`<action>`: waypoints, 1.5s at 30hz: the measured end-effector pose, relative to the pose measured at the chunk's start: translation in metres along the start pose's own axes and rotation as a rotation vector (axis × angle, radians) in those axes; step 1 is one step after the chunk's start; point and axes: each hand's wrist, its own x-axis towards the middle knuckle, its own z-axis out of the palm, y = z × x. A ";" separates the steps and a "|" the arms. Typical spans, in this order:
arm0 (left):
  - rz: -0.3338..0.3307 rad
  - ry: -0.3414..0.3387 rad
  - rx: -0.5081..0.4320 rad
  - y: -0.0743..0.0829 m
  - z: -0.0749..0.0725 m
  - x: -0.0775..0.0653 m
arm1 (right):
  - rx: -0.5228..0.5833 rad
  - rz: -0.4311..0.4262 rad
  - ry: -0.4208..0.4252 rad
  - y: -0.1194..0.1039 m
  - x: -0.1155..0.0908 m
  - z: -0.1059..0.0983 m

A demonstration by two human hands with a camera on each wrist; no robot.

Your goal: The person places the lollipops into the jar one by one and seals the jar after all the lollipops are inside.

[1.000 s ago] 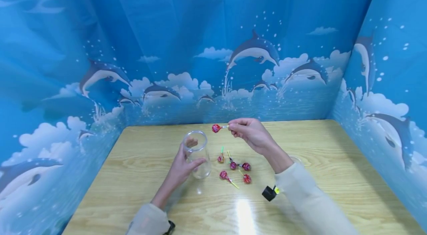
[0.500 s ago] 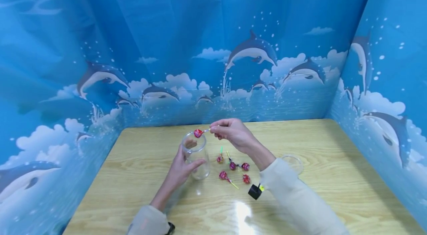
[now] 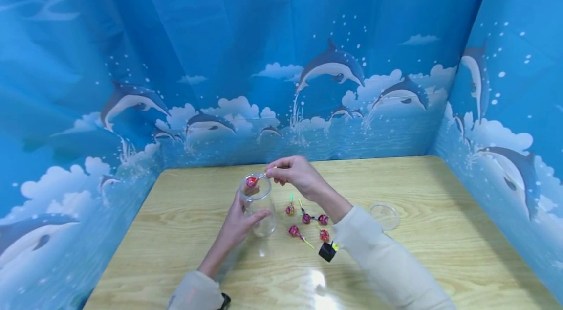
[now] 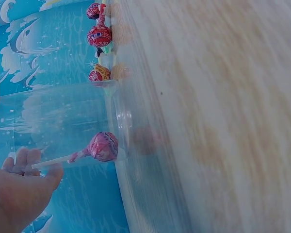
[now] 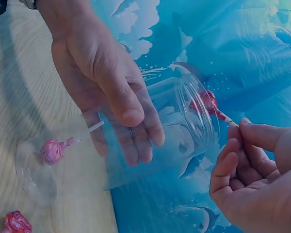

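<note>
A clear jar (image 3: pixel 265 228) stands on the table with its mouth up. My left hand (image 3: pixel 237 220) holds it round the side, thumb in front and fingers behind. One pink-wrapped lollipop (image 5: pixel 53 152) lies inside near the bottom; its white stick shows through the wall in the left wrist view. Between thumb and fingertips my right hand (image 3: pixel 299 178) pinches the stick of a red-wrapped lollipop (image 3: pixel 251 181). That candy's head is at the jar's mouth, overlapping the rim in the right wrist view (image 5: pixel 203 103).
Several wrapped lollipops lie right of the jar, among them a red one (image 3: pixel 293 231) and an orange one (image 3: pixel 290 210). A clear round lid (image 3: pixel 384 216) rests farther right on the wooden table (image 3: pixel 448 232). A blue dolphin-print curtain (image 3: pixel 246 55) encloses the back and sides.
My right hand has carried the red lollipop leftward, from the right of the jar to its mouth. The lid has come into fuller view. My left hand keeps holding the jar in place.
</note>
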 end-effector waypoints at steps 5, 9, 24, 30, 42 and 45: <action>-0.040 0.005 -0.010 0.000 0.000 -0.002 | -0.188 -0.094 -0.010 -0.005 -0.001 0.007; -0.061 0.003 -0.011 0.001 -0.001 -0.002 | -0.322 -0.217 -0.027 -0.008 0.000 0.014; 0.006 0.000 0.023 -0.001 -0.001 -0.001 | -0.543 -0.277 -0.054 -0.022 0.002 0.031; 0.001 -0.003 0.040 -0.002 -0.001 0.000 | -0.531 -0.280 -0.111 -0.024 0.003 0.033; 0.024 0.001 0.020 -0.005 -0.001 0.001 | -0.445 -0.350 -0.108 -0.022 0.001 0.016; 0.032 0.001 0.006 -0.005 0.000 0.002 | -0.417 -0.330 -0.080 -0.020 -0.006 0.003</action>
